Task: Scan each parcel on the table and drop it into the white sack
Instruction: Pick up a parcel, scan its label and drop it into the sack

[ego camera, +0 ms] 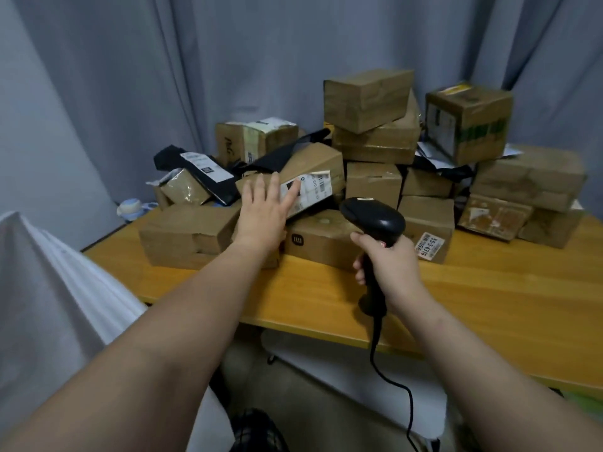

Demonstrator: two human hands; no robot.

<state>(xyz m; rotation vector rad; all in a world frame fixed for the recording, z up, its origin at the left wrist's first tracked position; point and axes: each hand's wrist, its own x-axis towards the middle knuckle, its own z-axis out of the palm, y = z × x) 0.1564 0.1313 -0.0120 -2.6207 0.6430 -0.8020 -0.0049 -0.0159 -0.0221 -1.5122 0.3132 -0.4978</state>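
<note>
Tilted brown cardboard parcel (313, 161) with white label (310, 190) is touched by the left grip (264, 210), fingers (275, 187) straight; the right grip (394, 265) clasps a black corded barcode scanner (375, 220).

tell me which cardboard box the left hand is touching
The tilted box with the peeling white label, leaning mid-pile; the left hand rests straight-fingered on it.

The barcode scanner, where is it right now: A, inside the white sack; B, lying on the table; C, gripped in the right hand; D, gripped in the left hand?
C: the right hand grips the black barcode scanner by its handle, while the left hand reaches open toward a tilted cardboard box.
</note>
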